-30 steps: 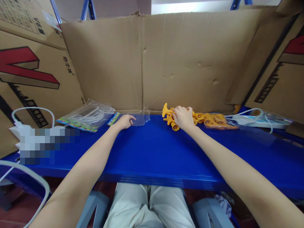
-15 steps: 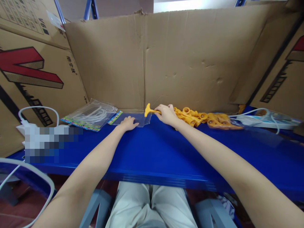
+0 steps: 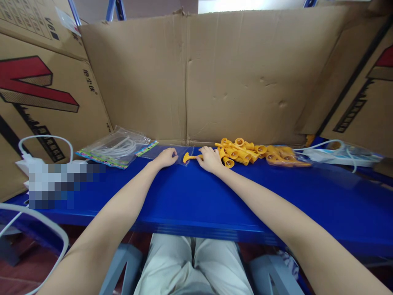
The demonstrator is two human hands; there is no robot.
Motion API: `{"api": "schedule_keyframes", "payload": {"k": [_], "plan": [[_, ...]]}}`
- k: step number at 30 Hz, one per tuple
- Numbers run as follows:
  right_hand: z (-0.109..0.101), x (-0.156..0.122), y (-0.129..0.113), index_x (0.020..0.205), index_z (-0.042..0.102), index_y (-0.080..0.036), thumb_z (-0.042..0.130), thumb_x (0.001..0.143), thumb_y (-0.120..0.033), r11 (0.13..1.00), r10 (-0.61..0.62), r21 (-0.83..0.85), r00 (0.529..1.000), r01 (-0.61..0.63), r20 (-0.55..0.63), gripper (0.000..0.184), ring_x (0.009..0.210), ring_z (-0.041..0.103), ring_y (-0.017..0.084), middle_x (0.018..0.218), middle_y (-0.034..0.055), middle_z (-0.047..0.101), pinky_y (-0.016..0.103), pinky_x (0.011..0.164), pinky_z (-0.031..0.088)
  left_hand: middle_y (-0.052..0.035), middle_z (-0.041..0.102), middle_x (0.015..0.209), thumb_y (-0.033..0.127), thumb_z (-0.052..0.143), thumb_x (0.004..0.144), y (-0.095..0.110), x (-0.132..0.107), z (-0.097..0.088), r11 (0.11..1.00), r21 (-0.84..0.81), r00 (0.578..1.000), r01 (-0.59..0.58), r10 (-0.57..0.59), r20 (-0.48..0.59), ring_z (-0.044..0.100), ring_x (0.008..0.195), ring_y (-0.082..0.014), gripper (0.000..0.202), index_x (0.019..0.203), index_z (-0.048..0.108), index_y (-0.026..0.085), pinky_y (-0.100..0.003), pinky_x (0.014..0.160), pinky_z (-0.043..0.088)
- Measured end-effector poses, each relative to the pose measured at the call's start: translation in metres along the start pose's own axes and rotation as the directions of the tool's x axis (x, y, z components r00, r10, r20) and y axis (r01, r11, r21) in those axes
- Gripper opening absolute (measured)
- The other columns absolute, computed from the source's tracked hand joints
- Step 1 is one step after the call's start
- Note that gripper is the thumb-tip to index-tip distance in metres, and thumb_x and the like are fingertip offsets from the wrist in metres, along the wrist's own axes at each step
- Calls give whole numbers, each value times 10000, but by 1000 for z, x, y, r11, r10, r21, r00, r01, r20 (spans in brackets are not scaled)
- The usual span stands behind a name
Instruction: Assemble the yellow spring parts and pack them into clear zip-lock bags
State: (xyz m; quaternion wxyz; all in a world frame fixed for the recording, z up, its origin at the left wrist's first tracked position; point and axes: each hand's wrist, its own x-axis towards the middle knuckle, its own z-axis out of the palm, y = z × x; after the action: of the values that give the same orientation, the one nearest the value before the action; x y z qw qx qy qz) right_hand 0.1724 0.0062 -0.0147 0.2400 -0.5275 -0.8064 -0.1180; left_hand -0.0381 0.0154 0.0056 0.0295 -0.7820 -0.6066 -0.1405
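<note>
A flat clear plastic bag [image 3: 149, 151] with a colourful strip along one edge lies on the blue table. My left hand [image 3: 166, 157] is over it, fingers curled with the thumb close to the index finger, at the bag's film. Just to the right, my right hand [image 3: 210, 159] grips a yellow T-ended plastic piece [image 3: 188, 157], its hammer-like head pointing left over the bag's right end. Beside that hand lies a pile of yellow plastic pieces [image 3: 242, 155] with round cup-shaped ends. The fingertips of my left hand are partly hidden.
Left of the bag, another clear bag [image 3: 118, 147] holds white tubing. A clear pack of yellow pieces [image 3: 285, 157] lies right of the pile. White cables and a white power adapter [image 3: 37, 168] stand at the left. Cardboard walls [image 3: 245, 82] close off the blue table's [image 3: 196, 200] back and sides.
My left hand has gone from lying flat to curled on the bag. My right hand has come slightly nearer and lower, bringing the yellow T-ended piece down over the bag's right end.
</note>
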Motion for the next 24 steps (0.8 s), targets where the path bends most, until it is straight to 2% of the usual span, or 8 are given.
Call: {"api": "schedule_keyframes", "payload": {"k": [3,7,12,16,20,24], "plan": [[-2,-1,-5,1069,578,-113,379,888,-419,994,97,-53,995,-98,-4,407,1013,529,303,1095,160,607,450,860,323,-85,655,909,382,509,803,10,-1,1,999,-6,999,-36,35,-39,613,854,-217,242,833,600,160,-299,733,462],[-3,-1,-5,1082,566,-115,395,874,-367,992,125,-37,991,-123,51,369,1016,545,298,1091,162,615,440,859,349,-87,635,893,304,510,769,22,-3,3,999,35,1000,-19,20,-24,610,823,-219,161,722,584,168,-301,683,450],[4,4,4,1172,526,-119,512,787,-266,994,36,102,996,-44,86,412,1075,526,269,1165,141,586,387,874,393,-101,622,920,240,468,785,26,-8,-1,993,109,999,-40,43,-28,605,838,-227,148,733,582,160,-316,691,446],[9,7,9,1118,547,-97,529,761,-163,963,-27,269,998,12,55,364,1027,552,211,1112,140,602,314,880,404,-102,600,939,186,423,806,28,-11,-5,977,146,981,-158,172,-91,593,826,-205,151,786,569,151,-305,706,447],[8,7,6,1008,589,-123,537,766,-173,911,-112,396,993,116,-32,252,906,577,182,989,105,626,302,818,429,-91,587,948,154,413,799,37,-11,-3,947,145,947,-287,303,-104,574,856,-198,149,825,560,156,-309,757,449],[6,6,0,1013,608,-119,570,735,-165,869,-151,464,985,174,-87,284,888,583,178,977,99,632,297,806,434,-86,589,982,151,407,801,46,-11,0,908,62,898,-415,419,-137,559,908,-189,163,845,563,165,-309,820,439]]}}
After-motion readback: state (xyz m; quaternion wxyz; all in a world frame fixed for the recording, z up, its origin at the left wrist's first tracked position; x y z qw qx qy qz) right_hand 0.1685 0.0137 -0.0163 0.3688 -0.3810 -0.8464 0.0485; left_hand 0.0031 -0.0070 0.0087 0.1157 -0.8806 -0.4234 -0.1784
